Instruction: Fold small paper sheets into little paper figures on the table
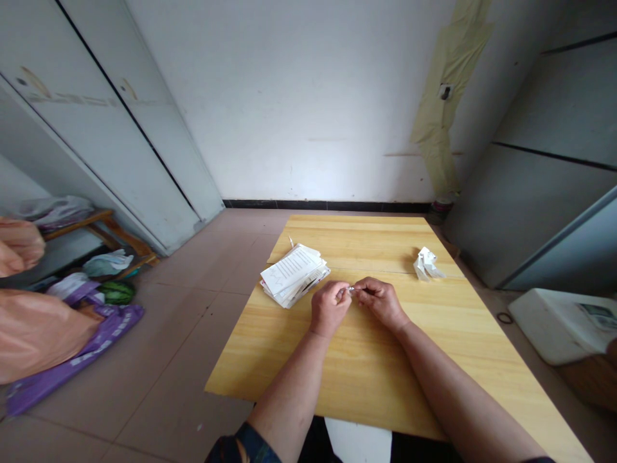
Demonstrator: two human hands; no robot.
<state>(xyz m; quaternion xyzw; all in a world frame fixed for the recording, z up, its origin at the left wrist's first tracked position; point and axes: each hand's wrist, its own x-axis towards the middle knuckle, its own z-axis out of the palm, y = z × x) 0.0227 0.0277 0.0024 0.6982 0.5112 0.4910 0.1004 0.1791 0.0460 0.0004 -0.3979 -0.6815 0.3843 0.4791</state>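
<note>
Hands: left hand point(329, 307) and right hand point(382, 301) both pinch a tiny pale scrap point(351, 290).
Handling: seemingly light and flimsy; best pinched by fingertips at its ends.

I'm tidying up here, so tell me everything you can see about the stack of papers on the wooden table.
The stack of papers is a loose, fanned pile of white sheets, the top one printed with text too small to read. It lies flat and skewed on the wooden table, in its far left part. No hand touches it; the left hand, pinching a small pale piece with the right hand, is near but apart.
</note>
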